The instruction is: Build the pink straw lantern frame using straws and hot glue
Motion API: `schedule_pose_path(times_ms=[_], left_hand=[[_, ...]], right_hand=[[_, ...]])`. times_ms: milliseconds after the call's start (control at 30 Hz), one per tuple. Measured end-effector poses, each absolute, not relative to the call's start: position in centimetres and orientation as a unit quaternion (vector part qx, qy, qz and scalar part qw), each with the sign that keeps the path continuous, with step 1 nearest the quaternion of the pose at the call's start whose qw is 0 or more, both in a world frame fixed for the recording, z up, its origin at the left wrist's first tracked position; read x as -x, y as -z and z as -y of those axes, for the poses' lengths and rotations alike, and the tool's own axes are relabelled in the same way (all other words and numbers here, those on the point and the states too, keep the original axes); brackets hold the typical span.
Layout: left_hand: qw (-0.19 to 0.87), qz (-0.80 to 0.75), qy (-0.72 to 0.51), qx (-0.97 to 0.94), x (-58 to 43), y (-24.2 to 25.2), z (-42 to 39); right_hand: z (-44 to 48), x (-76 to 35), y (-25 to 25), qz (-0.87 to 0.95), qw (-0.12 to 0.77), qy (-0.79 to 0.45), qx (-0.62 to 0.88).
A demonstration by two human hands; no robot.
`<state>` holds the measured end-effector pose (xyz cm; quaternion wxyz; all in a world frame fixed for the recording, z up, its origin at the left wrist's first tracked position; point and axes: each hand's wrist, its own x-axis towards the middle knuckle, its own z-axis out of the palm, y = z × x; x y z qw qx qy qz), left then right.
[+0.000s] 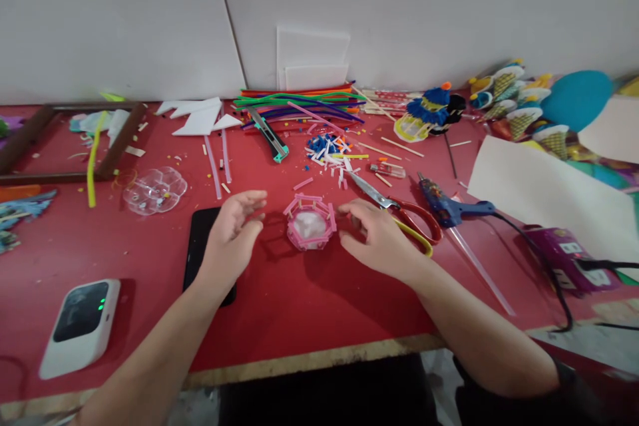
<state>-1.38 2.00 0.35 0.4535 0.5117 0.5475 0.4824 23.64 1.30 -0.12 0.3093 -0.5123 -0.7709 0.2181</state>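
A small pink ring-shaped frame [330, 216] of short tube pieces, with a whitish bottom, sits on the red table between my hands. To its left, my left hand [235, 229] is raised with fingers curved and apart, holding nothing. My right hand [372, 233] hovers just right of the frame, thumb and fingers parted around bare air. Neither hand appears to touch the frame. Behind it lies a loose pink tube piece [303, 183]. Scissors [372, 192] with red and yellow handles rest beyond my right hand, and a black phone [197, 246] is partly covered by my left hand.
A glue gun [439, 203] lies at right, its cord running to a purple power box [564, 256]. A utility knife [269, 136], pipe cleaners [299, 100] and cut bits [329, 150] lie behind. A white device [82, 326] sits at left near the table's front edge [309, 367].
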Motion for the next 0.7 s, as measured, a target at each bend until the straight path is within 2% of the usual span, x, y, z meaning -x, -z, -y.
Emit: schedule_pose_path(times_ms=[133,233,333,500,700], left_hand=[[0.459,-0.531,-0.358,-0.616,1.0,-0.4,-1.4],[0.438,-0.531,-0.328,-0.647,0.8,-0.5,-1.1],[0.465,-0.527,-0.324,-0.633,0.9,-0.3,-1.1],[0.514,-0.527,-0.335,-0.588,0.8,-0.4,-1.2],[0.485,-0.548,-0.288,-0.618,0.9,-0.9,-1.3]], right_hand=[[-1.6,-23.2,0.3,0.778,0.265,-0.268,0.503],[-2.0,-23.2,0.7,0.773,0.265,-0.284,0.502],[-2.3,-23.4,1.1,0.764,0.274,-0.294,0.504],[-2.5,-23.6,1.6,0.716,0.315,-0.311,0.540],[-2.3,-23.2,2.4,0.631,0.407,-0.433,0.498]])
